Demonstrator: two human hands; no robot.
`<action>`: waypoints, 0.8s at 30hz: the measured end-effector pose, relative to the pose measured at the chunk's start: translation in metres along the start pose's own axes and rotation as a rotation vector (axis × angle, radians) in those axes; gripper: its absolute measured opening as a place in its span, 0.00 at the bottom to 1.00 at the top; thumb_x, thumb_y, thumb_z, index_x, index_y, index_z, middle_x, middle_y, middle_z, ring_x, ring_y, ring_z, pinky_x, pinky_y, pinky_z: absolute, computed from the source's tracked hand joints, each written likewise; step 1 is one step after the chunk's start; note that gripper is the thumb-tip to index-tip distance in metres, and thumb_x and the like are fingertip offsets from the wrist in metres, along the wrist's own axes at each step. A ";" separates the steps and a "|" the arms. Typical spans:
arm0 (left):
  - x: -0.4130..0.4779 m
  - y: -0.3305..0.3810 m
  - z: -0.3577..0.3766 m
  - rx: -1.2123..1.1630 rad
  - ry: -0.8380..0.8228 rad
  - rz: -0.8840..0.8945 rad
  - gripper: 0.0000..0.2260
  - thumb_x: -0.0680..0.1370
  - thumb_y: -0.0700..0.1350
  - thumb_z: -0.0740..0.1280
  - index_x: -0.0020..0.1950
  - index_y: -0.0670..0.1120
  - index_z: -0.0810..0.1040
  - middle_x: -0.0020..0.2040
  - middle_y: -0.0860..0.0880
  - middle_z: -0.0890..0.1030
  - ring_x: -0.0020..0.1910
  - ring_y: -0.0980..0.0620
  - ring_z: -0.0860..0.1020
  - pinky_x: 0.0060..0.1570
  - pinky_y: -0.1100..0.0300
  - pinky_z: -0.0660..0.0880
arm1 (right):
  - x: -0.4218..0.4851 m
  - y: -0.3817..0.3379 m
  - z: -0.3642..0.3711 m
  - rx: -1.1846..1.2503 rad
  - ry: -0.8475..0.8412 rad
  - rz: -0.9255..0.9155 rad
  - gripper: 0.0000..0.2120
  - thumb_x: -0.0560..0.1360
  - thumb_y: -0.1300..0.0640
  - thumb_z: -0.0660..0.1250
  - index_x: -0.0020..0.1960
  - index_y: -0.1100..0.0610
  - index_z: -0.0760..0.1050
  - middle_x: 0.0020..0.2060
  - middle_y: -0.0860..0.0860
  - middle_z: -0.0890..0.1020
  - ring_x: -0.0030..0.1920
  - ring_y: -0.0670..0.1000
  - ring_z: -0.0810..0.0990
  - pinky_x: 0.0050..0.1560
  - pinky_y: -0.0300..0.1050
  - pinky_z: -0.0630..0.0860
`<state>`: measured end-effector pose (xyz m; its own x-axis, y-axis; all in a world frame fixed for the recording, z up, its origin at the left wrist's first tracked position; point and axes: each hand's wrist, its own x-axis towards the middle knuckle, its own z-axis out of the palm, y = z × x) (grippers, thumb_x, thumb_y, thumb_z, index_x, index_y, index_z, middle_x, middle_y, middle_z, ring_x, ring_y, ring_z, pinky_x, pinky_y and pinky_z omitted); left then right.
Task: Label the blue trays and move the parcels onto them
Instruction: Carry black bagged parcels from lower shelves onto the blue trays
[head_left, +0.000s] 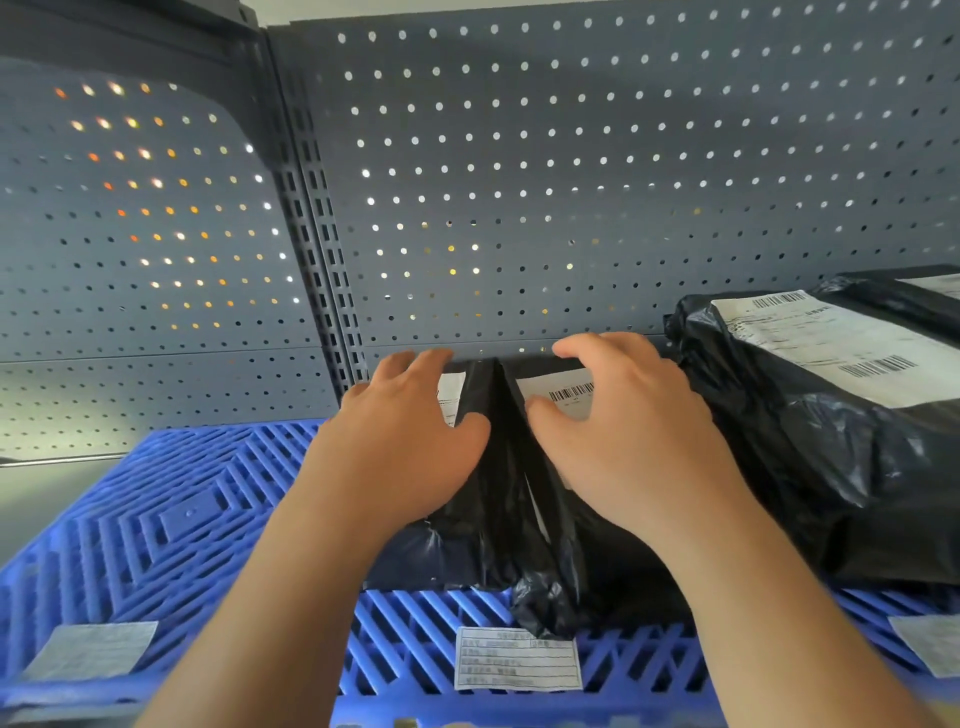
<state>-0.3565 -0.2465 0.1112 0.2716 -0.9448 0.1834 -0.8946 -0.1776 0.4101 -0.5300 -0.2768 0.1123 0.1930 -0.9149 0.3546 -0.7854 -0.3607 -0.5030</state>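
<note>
Two black plastic parcels stand side by side on the middle blue tray. My left hand lies on the left parcel, fingers spread over its white shipping label. My right hand rests on the right parcel, fingers curled over its barcode label. A white paper label is stuck on the tray's front edge. The left blue tray carries a grey label and no parcel.
A large black parcel with a white barcode label lies on the right, with another behind it. A third label shows at the right edge. Grey pegboard backs the shelf, with a slotted upright post.
</note>
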 end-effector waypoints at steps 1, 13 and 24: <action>-0.001 0.001 0.000 -0.003 0.004 -0.001 0.30 0.77 0.58 0.62 0.78 0.60 0.59 0.77 0.56 0.64 0.73 0.44 0.66 0.63 0.48 0.69 | -0.001 0.001 0.000 0.008 -0.002 -0.008 0.24 0.75 0.40 0.63 0.69 0.42 0.68 0.68 0.42 0.69 0.66 0.51 0.69 0.65 0.57 0.69; -0.027 0.023 0.005 -0.019 0.072 -0.084 0.27 0.77 0.59 0.62 0.76 0.64 0.62 0.72 0.57 0.70 0.68 0.47 0.71 0.60 0.49 0.73 | -0.012 0.021 -0.007 0.064 -0.045 -0.117 0.24 0.75 0.39 0.64 0.69 0.42 0.68 0.66 0.42 0.71 0.65 0.50 0.70 0.65 0.56 0.71; -0.058 0.020 -0.001 0.014 0.140 -0.173 0.26 0.78 0.61 0.62 0.76 0.63 0.64 0.72 0.59 0.71 0.66 0.53 0.73 0.52 0.57 0.69 | -0.025 0.020 -0.001 0.113 -0.126 -0.233 0.25 0.75 0.39 0.63 0.70 0.43 0.68 0.66 0.40 0.71 0.67 0.47 0.69 0.66 0.52 0.70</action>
<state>-0.3901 -0.1954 0.1098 0.4671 -0.8526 0.2344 -0.8352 -0.3384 0.4336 -0.5509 -0.2605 0.0939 0.4377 -0.8177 0.3740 -0.6419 -0.5754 -0.5069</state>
